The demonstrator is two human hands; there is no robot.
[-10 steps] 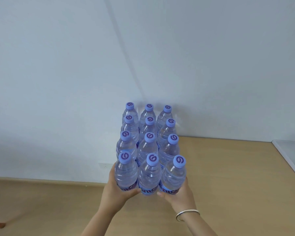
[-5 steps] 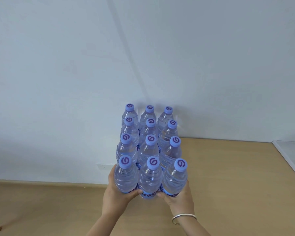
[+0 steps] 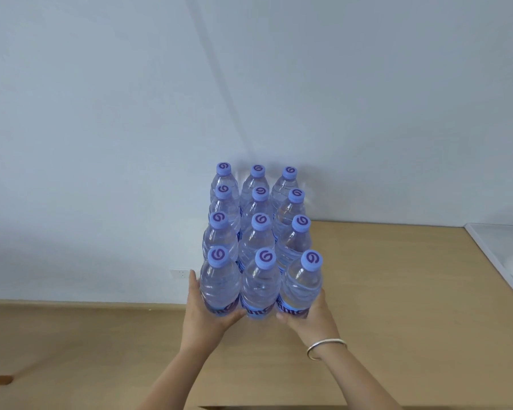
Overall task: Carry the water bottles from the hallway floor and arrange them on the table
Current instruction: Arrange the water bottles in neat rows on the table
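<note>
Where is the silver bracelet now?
Head view, lower right of centre: the silver bracelet sits on the right wrist, just below the right hand holding the bottle pack.

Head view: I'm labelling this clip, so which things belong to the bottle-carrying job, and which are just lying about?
Belongs to the job:
- block of twelve clear plastic water bottles with purple caps
- left hand, gripping its near left bottle
- right hand, gripping its near right bottle
- light wooden table

Lying about:
- white tray, at the table's right edge
- white wall socket
- silver bangle
</note>
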